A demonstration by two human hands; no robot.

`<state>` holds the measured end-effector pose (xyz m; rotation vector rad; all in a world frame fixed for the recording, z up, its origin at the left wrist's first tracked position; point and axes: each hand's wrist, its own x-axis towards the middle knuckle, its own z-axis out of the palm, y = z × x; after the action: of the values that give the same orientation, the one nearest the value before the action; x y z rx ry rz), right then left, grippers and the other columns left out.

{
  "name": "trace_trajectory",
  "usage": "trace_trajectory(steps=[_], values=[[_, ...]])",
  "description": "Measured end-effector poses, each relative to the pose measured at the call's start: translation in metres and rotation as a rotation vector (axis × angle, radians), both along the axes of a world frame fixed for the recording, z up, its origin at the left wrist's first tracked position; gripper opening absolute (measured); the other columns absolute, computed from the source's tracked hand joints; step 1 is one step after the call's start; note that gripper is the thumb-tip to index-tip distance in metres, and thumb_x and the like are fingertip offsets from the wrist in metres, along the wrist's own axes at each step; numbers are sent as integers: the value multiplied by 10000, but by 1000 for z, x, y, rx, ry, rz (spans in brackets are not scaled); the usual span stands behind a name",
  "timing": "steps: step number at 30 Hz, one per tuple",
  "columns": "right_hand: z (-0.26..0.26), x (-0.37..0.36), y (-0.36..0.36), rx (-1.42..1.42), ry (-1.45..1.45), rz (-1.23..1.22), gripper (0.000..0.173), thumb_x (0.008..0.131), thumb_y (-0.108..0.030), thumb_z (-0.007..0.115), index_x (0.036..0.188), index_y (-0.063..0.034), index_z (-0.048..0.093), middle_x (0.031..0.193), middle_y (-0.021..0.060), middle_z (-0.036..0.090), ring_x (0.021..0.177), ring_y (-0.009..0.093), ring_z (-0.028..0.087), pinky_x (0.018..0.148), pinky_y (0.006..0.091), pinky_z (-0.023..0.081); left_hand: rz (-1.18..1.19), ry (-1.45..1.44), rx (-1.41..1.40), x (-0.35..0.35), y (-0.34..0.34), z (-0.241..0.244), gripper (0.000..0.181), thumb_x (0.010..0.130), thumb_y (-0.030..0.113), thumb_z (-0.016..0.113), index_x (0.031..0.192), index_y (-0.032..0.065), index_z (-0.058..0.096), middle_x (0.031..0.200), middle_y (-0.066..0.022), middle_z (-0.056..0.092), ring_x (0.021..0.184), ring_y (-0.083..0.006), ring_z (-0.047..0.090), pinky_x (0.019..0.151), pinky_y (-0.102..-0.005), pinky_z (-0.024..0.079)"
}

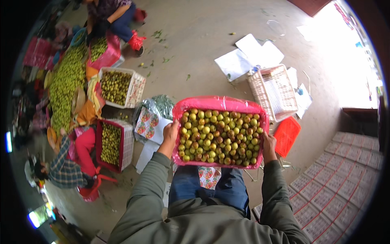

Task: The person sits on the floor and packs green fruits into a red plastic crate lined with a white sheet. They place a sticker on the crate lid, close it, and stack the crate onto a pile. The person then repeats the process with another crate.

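Observation:
A crate lined with pink plastic film (219, 102) is held up in front of my legs. It is full of small round green and reddish-brown fruit (220, 137), which look like jujubes. My left hand (170, 134) grips the crate's left rim, and my right hand (269, 145) has hold of the right rim. The fingers of both hands are partly hidden by the crate. Below its near edge, between my knees, shows a sheet of round printed fruit stickers (209, 177).
Left are fruit crates (138, 88) (126, 146), a green fruit heap (65, 88) and two people working (68, 164) (122, 18). A white basket (278, 91), red plastic basket (286, 137) and paper sheets (259, 50) lie right. Strapped cartons (332, 183) are stacked lower right.

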<state>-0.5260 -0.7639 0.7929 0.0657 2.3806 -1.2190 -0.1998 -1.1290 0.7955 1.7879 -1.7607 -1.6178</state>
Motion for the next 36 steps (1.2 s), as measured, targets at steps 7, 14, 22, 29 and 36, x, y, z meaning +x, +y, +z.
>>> trace_trajectory(steps=[7, 14, 22, 29, 36], values=[[-116, -88, -150, -139, -149, 166, 243, 820, -221, 657, 687, -22, 611, 596, -1, 541, 499, 101, 450, 443, 290, 351, 261, 54, -64, -7, -47, -138, 497, 866, 429, 536, 775, -52, 626, 685, -163, 610, 645, -273, 549, 625, -410, 407], [-241, -159, -272, -395, -120, 366, 171, 815, -136, 662, 726, 4, 618, 666, 39, 606, 545, 128, 534, 489, 276, 418, 397, 175, -239, -49, -118, -300, 409, 827, 373, 591, 793, -31, 643, 730, -189, 640, 675, -292, 605, 642, -411, 440], [-354, -166, -205, -528, -203, 348, 156, 863, -115, 627, 777, 15, 624, 716, 71, 622, 577, 140, 570, 522, 250, 450, 198, 207, -453, -62, -47, -386, 383, 916, 292, 449, 860, -50, 613, 794, -219, 635, 759, -325, 623, 696, -408, 455], [-357, -154, -207, -588, -124, 357, 184, 896, -172, 601, 763, -44, 591, 631, -43, 505, 508, 56, 428, 444, 220, 315, 344, 445, -399, -66, -35, -391, 373, 936, 285, 479, 895, -58, 618, 793, -127, 659, 731, -139, 569, 695, -343, 456], [-343, -134, -202, -655, -295, 386, 207, 941, -187, 523, 953, 12, 581, 923, 116, 639, 781, 205, 643, 660, 326, 551, 399, -84, -595, 28, -48, -377, 468, 869, 436, 478, 823, -13, 604, 827, -249, 619, 828, -405, 599, 743, -474, 453]])
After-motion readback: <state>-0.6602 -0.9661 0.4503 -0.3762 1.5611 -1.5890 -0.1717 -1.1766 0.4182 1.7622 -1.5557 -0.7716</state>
